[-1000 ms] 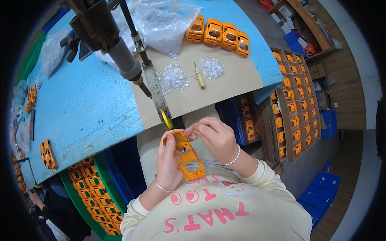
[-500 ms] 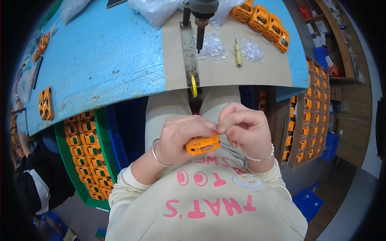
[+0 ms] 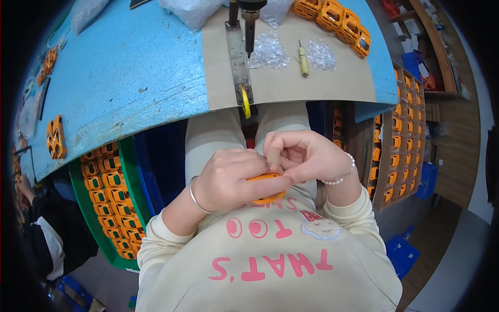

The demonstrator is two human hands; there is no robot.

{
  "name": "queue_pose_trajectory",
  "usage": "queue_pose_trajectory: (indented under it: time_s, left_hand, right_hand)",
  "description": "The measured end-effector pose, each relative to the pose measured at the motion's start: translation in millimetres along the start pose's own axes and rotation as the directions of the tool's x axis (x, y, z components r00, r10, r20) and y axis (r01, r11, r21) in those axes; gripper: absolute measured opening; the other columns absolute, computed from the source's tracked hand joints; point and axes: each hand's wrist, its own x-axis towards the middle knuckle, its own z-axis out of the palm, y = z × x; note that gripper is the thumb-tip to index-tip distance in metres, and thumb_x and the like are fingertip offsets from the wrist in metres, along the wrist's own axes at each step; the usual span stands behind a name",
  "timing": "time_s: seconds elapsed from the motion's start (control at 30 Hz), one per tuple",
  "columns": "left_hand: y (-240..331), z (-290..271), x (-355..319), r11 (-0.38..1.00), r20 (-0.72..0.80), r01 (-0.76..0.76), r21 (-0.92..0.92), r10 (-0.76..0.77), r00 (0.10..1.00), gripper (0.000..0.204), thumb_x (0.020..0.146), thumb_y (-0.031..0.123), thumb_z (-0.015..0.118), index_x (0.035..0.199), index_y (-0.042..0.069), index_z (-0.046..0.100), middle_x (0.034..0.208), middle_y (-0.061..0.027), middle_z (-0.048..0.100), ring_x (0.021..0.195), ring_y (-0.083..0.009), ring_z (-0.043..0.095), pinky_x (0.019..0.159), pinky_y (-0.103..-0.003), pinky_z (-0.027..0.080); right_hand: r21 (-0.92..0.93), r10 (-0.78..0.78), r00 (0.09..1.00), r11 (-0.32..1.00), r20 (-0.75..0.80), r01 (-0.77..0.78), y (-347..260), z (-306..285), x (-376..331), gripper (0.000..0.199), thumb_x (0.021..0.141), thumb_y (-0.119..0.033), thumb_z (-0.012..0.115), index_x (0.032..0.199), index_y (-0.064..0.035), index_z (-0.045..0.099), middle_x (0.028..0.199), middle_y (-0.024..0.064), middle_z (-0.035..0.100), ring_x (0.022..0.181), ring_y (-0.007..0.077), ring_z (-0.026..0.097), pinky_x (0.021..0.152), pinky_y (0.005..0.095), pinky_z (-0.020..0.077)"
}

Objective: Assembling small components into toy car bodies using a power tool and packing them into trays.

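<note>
While the left hand is clamped on an orange plastic toy car shell, the right hand is up against its far end, fingers curled in, thumb near the left fingertips. Hands are together. Can't tell whether the right fingers pinch something small; the fingers hide it. One right finger wears a tan wrap.

Shell is in front of the torso, above the lap, off the bench, mostly covered by the left hand.

Bench: blue painted worktable with a brown paper sheet on it. On the sheet: two heaps of small clear plastic pieces, and a slim yellow-handled tool with a thin metal tip lying between them. Row of orange shells at the sheet's far right edge. Dark pointed machine spindle hangs beside a flat grey metal bar; yellow curved piece at the bar's near end.

Left of the legs: green plastic crate packed with orange shells. Right: divided cardboard tray, more shells in it.
</note>
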Motion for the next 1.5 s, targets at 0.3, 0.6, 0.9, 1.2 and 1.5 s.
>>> queue_pose_trajectory:
  time_s: [0.3,0.6,0.9,1.2,1.5]
  left_hand:
    - [-11.1,12.4,2.5,0.17,-0.122,0.099,-0.98,-0.921,0.37,0.031,0.1,0.029,0.052,0.123,0.007,0.052,0.105,-0.0082,0.067,0.086,-0.021,0.064,0.08,-0.034,0.055]
    - [-19.3,-18.5,43.3,0.067,-0.069,-0.02,-0.998,-0.879,0.472,0.049,0.103,0.046,0.039,0.126,0.004,0.051,0.121,-0.0086,0.06,0.11,-0.017,0.056,0.096,-0.037,0.045]
    - [-8.9,-22.7,47.0,0.26,-0.142,0.127,-0.957,-0.805,0.576,0.053,0.104,0.046,0.033,0.132,0.004,0.048,0.125,-0.0102,0.06,0.113,-0.0209,0.058,0.1,-0.039,0.043]
    - [-10.4,-25.7,45.0,0.267,-0.123,0.168,-0.949,-0.803,0.584,0.053,0.104,0.045,0.034,0.133,0.003,0.047,0.123,-0.0103,0.061,0.111,-0.0202,0.059,0.1,-0.038,0.043]
    - [-5.5,5.4,13.3,-0.151,0.12,-0.048,-0.987,-0.911,0.395,0.058,0.105,0.048,0.022,0.134,0.003,0.046,0.119,-0.0144,0.062,0.105,-0.0219,0.061,0.089,-0.037,0.052]
  right_hand:
    - [-0.292,0.166,0.949,0.925,-0.267,-0.244,15.2,21.3,7.6,0.014,0.093,-0.012,0.061,0.097,0.0016,0.061,0.088,0.0045,0.058,0.085,0.0097,0.058,0.064,0.022,0.051]
    - [0.478,0.112,0.938,0.876,-0.327,0.062,-16.1,45.3,16.8,0.047,0.102,-0.039,0.042,0.085,0.0023,0.056,0.088,0.0116,0.058,0.065,0.0167,0.064,0.057,0.0261,0.055]
    - [0.48,0.051,0.943,0.869,-0.329,0.121,-23.8,60.4,7.6,0.057,0.098,-0.052,0.043,0.081,0.0004,0.054,0.088,0.0134,0.056,0.059,0.0189,0.064,0.049,0.0261,0.0551]
    - [0.52,0.072,0.946,0.847,-0.315,0.108,-20.4,61.2,6.8,0.058,0.098,-0.053,0.043,0.082,0.0014,0.055,0.086,0.0135,0.057,0.059,0.0194,0.064,0.05,0.0265,0.0552]
    - [0.196,0.35,0.857,0.935,-0.378,-0.296,-0.3,36.7,17.3,0.038,0.098,-0.036,0.053,0.089,-0.0002,0.062,0.084,0.0078,0.062,0.063,0.0177,0.066,0.055,0.0259,0.0527]
